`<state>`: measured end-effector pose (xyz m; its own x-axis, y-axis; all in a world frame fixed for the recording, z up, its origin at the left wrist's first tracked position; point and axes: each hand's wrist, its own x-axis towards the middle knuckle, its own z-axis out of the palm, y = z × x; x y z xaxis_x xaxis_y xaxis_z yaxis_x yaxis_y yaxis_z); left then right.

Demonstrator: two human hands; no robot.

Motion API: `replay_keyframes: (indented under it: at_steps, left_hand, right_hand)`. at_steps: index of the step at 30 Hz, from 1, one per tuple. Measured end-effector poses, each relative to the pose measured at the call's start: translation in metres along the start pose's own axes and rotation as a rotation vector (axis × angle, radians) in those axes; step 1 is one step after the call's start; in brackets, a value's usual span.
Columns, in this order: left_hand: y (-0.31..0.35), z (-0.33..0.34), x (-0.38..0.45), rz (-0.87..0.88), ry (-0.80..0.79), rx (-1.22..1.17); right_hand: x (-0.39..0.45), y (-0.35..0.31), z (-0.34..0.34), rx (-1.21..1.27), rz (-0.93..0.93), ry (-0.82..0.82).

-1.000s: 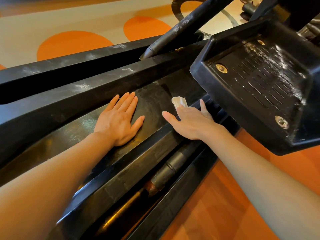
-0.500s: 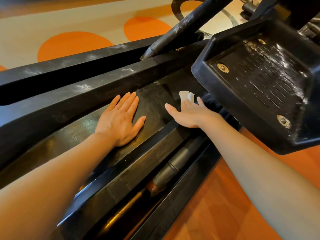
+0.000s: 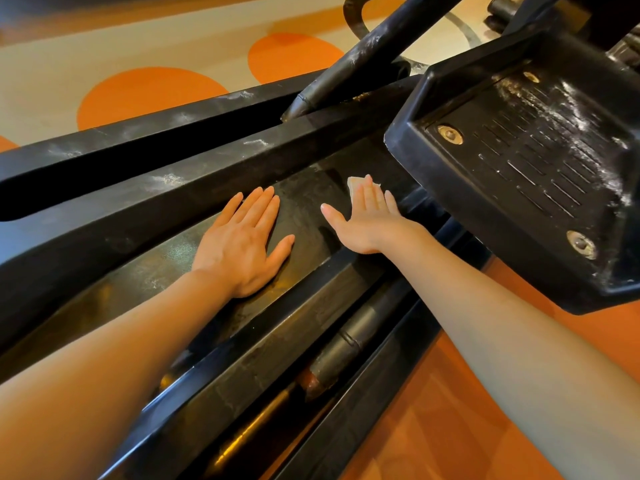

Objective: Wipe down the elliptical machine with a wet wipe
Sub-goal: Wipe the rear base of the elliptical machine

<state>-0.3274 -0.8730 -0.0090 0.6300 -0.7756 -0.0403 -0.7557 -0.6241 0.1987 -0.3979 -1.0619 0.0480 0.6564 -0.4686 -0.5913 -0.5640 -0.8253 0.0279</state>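
Note:
The elliptical machine's black base frame [image 3: 162,216] runs diagonally across the view, scuffed and dusty. My left hand [image 3: 242,242] lies flat on its central panel, fingers straight and together. My right hand [image 3: 369,220] presses a small white wet wipe [image 3: 356,185] onto the same panel with straight fingers, thumb spread to the left. Only the wipe's far edge shows beyond my fingertips. The hands are a palm's width apart.
A large black foot pedal [image 3: 533,174] with ribbed tread and brass bolts overhangs just right of my right hand. A black crank arm [image 3: 363,57] slants down behind. A roller bar [image 3: 346,348] sits in the lower rail channel. Orange and beige floor surrounds the machine.
My right hand has slid the wipe forward and up along the panel, toward the pedal's underside. My left hand has stayed flat in place.

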Motion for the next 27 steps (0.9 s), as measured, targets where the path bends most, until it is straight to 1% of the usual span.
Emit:
replay_keyframes:
  at_steps: [3,5,10,12,14,19,23,25,27]
  left_hand:
    - [0.0,0.0,0.001,0.0,-0.001,0.002]
    - [0.0,0.0,0.001,-0.001,0.001,0.001]
    - [-0.001,0.001,0.001,-0.006,-0.007,0.001]
    - [0.0,0.001,0.001,-0.007,-0.005,0.0]
    - [0.0,0.001,0.001,-0.009,-0.004,-0.003]
    - [0.0,0.001,0.001,-0.011,0.0,0.002]
    - [0.0,0.0,0.001,-0.015,-0.006,-0.007]
    - [0.001,0.001,0.001,-0.017,-0.009,-0.004]
    - [0.001,0.001,0.001,-0.015,-0.007,0.001]
  right_hand:
    - [0.003,-0.002,-0.002,0.047,0.051,-0.039]
    - [0.002,-0.007,-0.004,0.055,0.052,-0.048]
    - [0.024,-0.008,-0.001,0.106,-0.019,0.014]
    - [0.034,-0.007,0.001,0.089,-0.042,0.054]
    - [0.042,-0.005,0.004,0.072,-0.085,0.081]
    - [0.046,-0.009,0.003,0.148,-0.298,0.099]
    - [0.042,-0.02,0.006,0.076,-0.437,0.1]
    - [0.042,-0.017,0.008,0.042,-0.463,0.116]
    - [0.047,-0.011,0.005,0.042,-0.44,0.123]
